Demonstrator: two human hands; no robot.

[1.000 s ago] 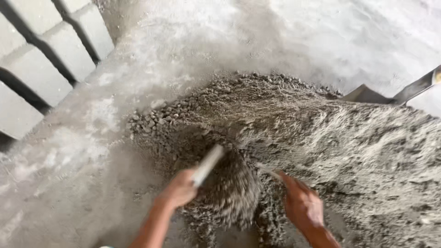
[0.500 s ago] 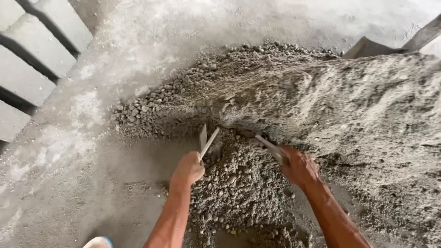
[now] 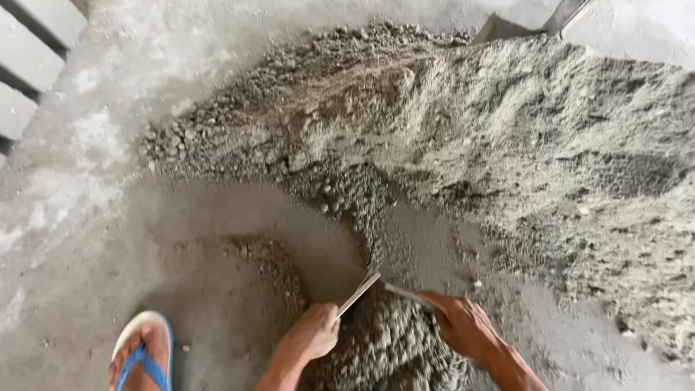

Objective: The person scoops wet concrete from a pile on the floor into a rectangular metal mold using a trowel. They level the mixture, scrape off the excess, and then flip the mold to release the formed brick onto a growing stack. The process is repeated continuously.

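Note:
A big heap of grey sand and gravel mix (image 3: 463, 137) covers the concrete floor (image 3: 87, 239). My left hand (image 3: 313, 334) grips a flat pale metal scraper piece (image 3: 357, 294) near the bottom middle. My right hand (image 3: 463, 326) grips a second flat piece (image 3: 407, 294); the two pieces meet in a V pointing at the heap. Between my hands lies a pulled-in mound of gravel (image 3: 391, 347). A scraped, smoother track (image 3: 413, 239) runs from the heap down to the pieces.
My foot in a blue and white flip-flop (image 3: 142, 351) stands at the bottom left. A shovel blade and handle (image 3: 528, 25) stick out behind the heap at the top. Pale blocks or steps (image 3: 32, 51) line the top left corner.
Both hands have dragged the two flat pieces back toward me, pulling gravel out of the heap. The view tipped down, and the foot has come into sight.

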